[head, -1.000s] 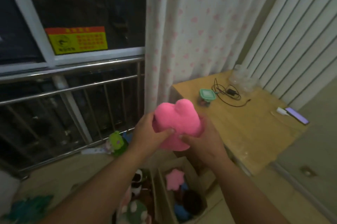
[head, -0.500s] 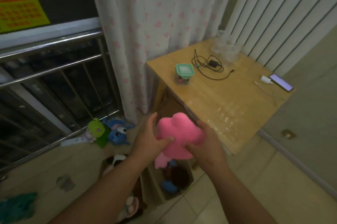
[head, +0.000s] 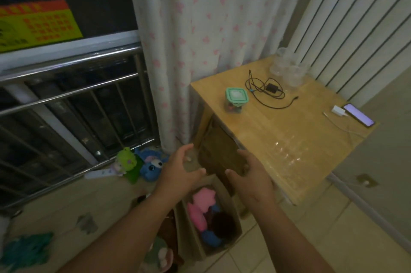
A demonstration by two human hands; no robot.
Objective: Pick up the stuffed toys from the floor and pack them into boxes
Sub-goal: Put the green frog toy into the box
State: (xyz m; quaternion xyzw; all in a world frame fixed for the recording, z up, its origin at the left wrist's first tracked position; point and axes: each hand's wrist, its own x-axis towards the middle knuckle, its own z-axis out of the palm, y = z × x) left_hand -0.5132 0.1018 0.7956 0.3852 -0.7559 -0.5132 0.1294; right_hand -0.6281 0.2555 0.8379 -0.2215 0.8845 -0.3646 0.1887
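Note:
My left hand and my right hand hover apart, fingers spread and holding nothing, above a cardboard box on the floor. Inside the box lies a pink stuffed toy on top of blue and dark toys. To its left, a second box holding more plush is partly hidden by my left forearm. A green toy and a blue toy lie on the floor by the railing. A teal toy lies at the lower left.
A wooden table stands right of the boxes with a green-lidded jar, a black cable, clear cups and a phone. A metal railing and a curtain stand behind.
Both hands have let go of the pink stuffed toy, which now lies in the box below. The hands have opened and moved apart. The view has tilted further down.

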